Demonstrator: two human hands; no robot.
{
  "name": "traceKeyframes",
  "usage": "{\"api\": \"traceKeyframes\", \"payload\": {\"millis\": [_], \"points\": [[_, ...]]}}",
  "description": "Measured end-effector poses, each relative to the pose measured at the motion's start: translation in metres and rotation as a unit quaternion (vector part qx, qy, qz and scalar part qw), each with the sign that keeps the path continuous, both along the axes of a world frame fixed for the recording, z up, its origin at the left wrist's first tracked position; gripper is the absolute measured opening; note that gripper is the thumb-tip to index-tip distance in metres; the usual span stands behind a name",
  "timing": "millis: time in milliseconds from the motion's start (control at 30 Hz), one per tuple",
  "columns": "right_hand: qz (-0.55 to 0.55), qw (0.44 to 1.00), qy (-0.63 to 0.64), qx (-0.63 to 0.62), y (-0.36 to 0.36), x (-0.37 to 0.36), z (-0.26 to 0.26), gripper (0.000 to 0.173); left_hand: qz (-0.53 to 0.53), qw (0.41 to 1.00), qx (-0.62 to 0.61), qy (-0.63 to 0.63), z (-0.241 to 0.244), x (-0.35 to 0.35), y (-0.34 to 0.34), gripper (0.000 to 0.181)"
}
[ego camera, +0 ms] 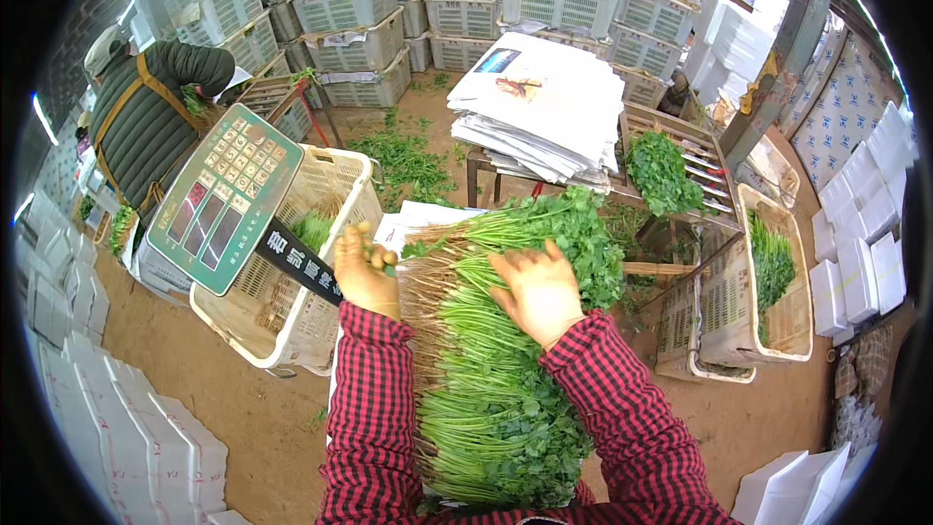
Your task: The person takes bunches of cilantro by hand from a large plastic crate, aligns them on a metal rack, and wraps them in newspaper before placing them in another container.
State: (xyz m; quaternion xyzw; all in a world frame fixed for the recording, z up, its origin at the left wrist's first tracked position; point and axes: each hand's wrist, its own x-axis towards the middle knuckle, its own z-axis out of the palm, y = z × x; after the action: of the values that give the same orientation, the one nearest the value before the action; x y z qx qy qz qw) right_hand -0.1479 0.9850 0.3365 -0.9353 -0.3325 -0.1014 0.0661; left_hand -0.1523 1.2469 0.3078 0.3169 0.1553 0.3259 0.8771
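A thick pile of cilantro (496, 408) lies in front of me, roots to the left and leaves to the right. My right hand (539, 292) rests palm down on the upper part of the pile, fingers spread over stems and leaves. Left of the brown roots (430, 306), my left hand (368, 266) is raised with its fingers curled. A small green bit shows at its fingertips; whether it is held is unclear. White paper (419, 217) sticks out beyond the pile's far end. Close to my left hand stands a scale's display and keypad (226, 197) on a black post (299, 259).
Plastic crates stand left (284, 335) and right (791, 335). A paper stack (539, 95) lies on a metal-framed stand ahead, beside a cilantro bunch (662, 171). Loose greens (404, 160) litter the floor. A person (149, 117) bends at far left. White foam boxes (138, 437) line the sides.
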Motion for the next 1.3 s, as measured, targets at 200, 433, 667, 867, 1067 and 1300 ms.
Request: {"api": "traceKeyframes", "payload": {"millis": [200, 433, 667, 867, 1067, 1300], "points": [[-0.145, 0.989, -0.033, 0.006, 0.019, 0.065, -0.007, 0.068, -0.086, 0.994, 0.055, 0.05, 0.001, 0.011, -0.017, 0.025], [-0.175, 0.961, 0.172, -0.125, 0.03, 0.065, -0.037, 0.068, 0.225, 0.904, 0.349, 0.103, 0.051, -0.01, 0.032, 0.012], [-0.175, 0.969, 0.151, -0.091, 0.025, 0.064, -0.045, 0.068, -0.208, 0.709, 0.613, 0.279, 0.025, 0.025, -0.011, 0.046], [-0.169, 0.976, 0.124, -0.053, 0.02, 0.06, -0.053, 0.064, -0.206, 0.498, 0.797, 0.273, -0.034, 0.052, -0.027, 0.018], [-0.172, 0.976, 0.123, -0.046, 0.014, 0.058, -0.056, 0.064, -0.032, 0.626, 0.746, 0.227, 0.002, 0.064, -0.003, 0.012], [-0.161, 0.978, 0.13, -0.027, 0.021, 0.057, -0.055, 0.063, 0.187, 0.66, 0.704, 0.184, 0.023, 0.145, 0.039, 0.068]]}}
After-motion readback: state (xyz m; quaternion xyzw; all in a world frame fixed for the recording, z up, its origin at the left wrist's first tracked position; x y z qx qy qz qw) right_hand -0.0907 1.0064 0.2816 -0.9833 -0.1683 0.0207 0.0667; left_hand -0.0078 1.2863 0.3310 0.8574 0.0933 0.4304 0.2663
